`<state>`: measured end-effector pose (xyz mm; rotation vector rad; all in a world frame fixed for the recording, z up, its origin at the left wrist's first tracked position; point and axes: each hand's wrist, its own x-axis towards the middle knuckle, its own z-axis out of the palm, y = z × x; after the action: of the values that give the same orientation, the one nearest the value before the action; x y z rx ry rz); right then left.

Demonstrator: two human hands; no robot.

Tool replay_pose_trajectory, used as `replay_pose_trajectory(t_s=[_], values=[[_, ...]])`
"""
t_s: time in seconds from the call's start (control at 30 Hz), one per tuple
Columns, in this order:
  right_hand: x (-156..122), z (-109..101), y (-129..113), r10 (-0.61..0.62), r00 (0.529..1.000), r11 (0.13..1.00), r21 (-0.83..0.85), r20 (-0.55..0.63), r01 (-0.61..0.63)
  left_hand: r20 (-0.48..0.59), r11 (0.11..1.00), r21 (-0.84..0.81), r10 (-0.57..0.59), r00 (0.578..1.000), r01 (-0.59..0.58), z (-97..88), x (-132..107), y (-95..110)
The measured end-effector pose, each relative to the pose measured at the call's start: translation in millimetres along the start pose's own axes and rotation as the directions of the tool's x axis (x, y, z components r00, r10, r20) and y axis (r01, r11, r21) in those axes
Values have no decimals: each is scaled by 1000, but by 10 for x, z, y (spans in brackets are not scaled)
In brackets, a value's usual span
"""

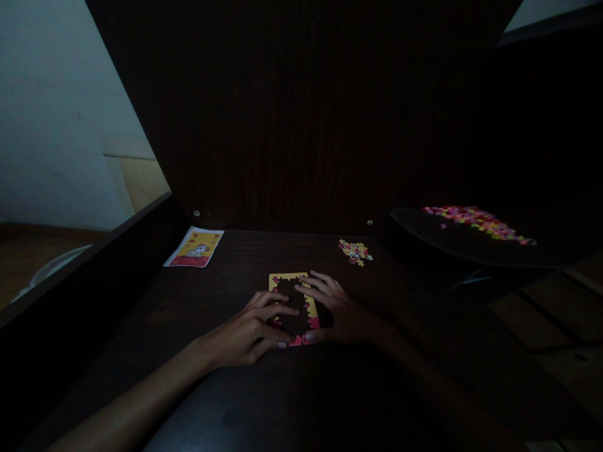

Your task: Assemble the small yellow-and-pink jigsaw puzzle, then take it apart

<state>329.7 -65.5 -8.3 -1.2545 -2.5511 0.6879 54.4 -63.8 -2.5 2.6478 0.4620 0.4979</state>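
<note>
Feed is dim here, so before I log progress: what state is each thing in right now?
Puzzle frame: border joined, middle unfilled.
Left hand: flat, fingers on frame's left edge.
Right hand: flat on frame's right side.
Picture card: lying face up, untouched.
Small piece cluster: loose on table.
Piece pile: scattered on dark tray.

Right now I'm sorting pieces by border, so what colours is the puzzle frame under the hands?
Yellow along the top and right, red-pink at the bottom of the puzzle frame; head view.
</note>
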Motion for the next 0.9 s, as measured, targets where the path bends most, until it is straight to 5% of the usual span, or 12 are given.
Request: replay_pose_trajectory(t_s=[0.27,0.5,0.9], values=[[-5,5,-10,-15,1000,1000,-9,-24,15,33,1000,28,-4,999,3,-22,16,19],[-73,-71,-149,-158,983,986,43,-98,162,41,1000,8,-16,999,16,-24,18,25],[-98,-63,-278,-162,986,986,16,-36,163,25,999,-24,-22,999,22,-29,24,36]])
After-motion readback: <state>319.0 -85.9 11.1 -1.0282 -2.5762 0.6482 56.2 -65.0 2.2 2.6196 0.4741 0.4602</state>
